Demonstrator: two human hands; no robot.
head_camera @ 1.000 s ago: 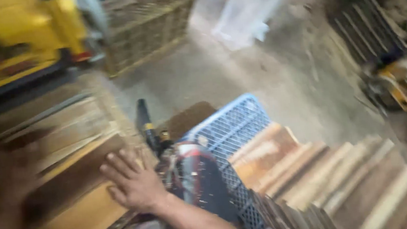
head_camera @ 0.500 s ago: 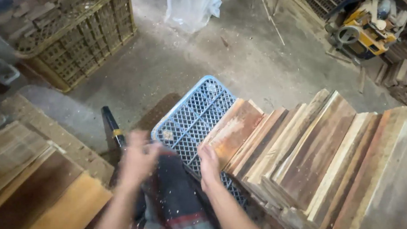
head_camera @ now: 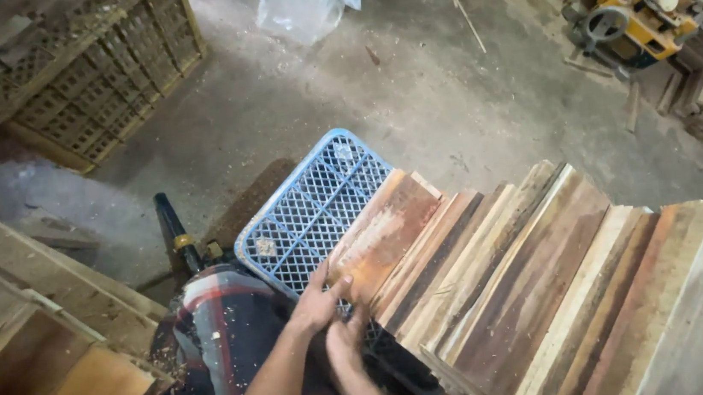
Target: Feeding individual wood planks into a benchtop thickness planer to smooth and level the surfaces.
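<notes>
Planks lean in a loose row against the blue crate where my left hand grips the end of the reddish front board and my right hand curls under it, so a slip could pinch my fingers or topple the row.

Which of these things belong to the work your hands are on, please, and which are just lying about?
In hand:
left hand
right hand
reddish board
row of leaning boards
blue plastic crate

Lying about:
wicker basket
clear plastic bag
yellow machine
flat planks
</notes>
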